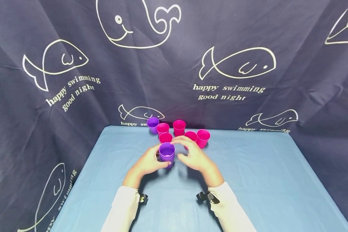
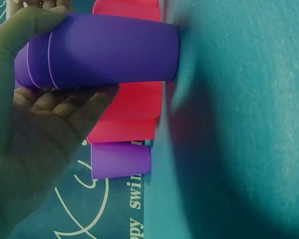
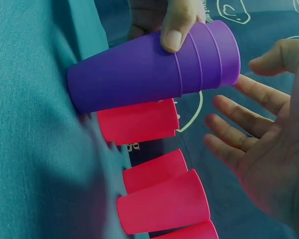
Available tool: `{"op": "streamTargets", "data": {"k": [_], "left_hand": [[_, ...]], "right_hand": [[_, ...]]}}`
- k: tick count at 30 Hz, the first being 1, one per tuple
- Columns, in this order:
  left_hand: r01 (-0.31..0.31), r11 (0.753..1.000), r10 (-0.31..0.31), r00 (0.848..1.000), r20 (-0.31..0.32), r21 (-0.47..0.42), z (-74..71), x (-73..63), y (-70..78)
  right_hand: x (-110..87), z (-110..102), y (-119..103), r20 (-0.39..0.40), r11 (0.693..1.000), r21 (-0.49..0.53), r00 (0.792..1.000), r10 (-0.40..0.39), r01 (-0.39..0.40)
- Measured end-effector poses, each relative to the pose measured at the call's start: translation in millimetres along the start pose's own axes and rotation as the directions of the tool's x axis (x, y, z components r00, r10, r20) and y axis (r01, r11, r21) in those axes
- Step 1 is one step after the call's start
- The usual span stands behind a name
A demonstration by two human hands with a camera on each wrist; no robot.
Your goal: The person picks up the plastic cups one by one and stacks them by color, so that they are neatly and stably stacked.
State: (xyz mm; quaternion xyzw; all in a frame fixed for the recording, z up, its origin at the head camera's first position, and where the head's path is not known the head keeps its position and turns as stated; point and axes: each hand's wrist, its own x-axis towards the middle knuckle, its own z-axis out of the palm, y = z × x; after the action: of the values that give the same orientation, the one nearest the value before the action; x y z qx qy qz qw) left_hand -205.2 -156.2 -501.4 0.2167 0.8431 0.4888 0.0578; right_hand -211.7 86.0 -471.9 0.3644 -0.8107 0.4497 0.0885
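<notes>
A stack of nested purple cups (image 1: 167, 151) stands upright near the middle of the table, several rims showing one above another. My left hand (image 1: 148, 162) grips the stack from the left, its thumb (image 3: 174, 37) on the near side and its fingers behind. On the other side, my right hand (image 1: 192, 155) is spread with fingers relaxed and loosely bent. One right fingertip is right at the top rim, while the thumb stands apart from the cups. The purple stack partly hides a pink cup (image 1: 165, 138) behind it.
Several more pink cups (image 1: 203, 139) stand upright beyond the hands, close together. A single purple cup (image 1: 153, 125) stands at the back left of the group. Blue cloth covers the table (image 1: 266, 180), and a dark printed curtain (image 1: 174, 74) rises behind its far edge.
</notes>
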Motion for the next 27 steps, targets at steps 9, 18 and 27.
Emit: {"op": "streamTargets", "data": {"k": [9, 18, 27], "left_hand": [[0.004, 1.0, -0.005, 0.995, 0.099, 0.009, -3.4, -2.2, 9.0], [0.011, 1.0, -0.011, 0.995, 0.101, 0.001, -5.2, -5.0, 10.9], [-0.007, 1.0, 0.009, 0.999, 0.044, -0.029, -3.6, -5.4, 8.1]], "right_hand": [[2.6, 7.5, 1.0, -0.045, 0.999, 0.016, 0.998, 0.043, -0.043], [9.1, 5.6, -5.0, -0.077, 0.987, -0.019, 0.985, 0.155, -0.157], [29.9, 7.4, -9.7, -0.075, 0.979, -0.06, 0.979, 0.188, -0.193]]}}
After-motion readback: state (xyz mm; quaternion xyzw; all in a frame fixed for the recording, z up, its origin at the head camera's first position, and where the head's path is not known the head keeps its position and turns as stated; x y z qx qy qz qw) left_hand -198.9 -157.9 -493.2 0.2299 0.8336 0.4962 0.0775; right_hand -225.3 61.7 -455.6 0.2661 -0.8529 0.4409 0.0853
